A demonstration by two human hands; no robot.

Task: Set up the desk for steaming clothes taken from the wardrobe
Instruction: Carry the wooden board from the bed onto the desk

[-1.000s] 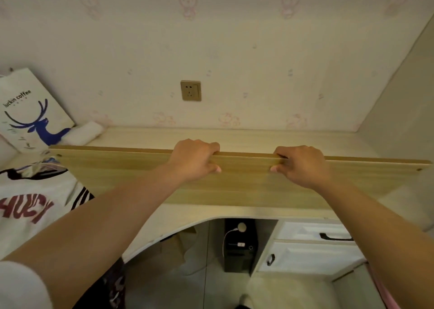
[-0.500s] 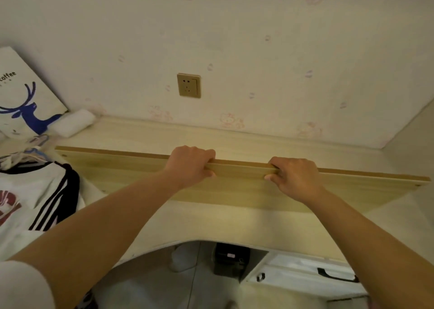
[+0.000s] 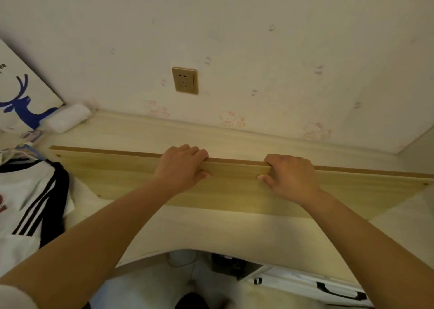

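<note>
At the far left of the frame a white paper bag (image 3: pixel 21 97) with a blue deer print leans on the wall, and below it a white shirt with black stripes (image 3: pixel 30 205) lies on the desk (image 3: pixel 211 228). A long wooden board (image 3: pixel 112 174) crosses the middle of the frame above the desk. The left hand (image 3: pixel 182 165) grasps its upper edge, fingers curled over, thumb on the front face. The right hand (image 3: pixel 290 174) grasps the same edge in the same way. A wall socket (image 3: pixel 185 80) is above the left hand.
</note>
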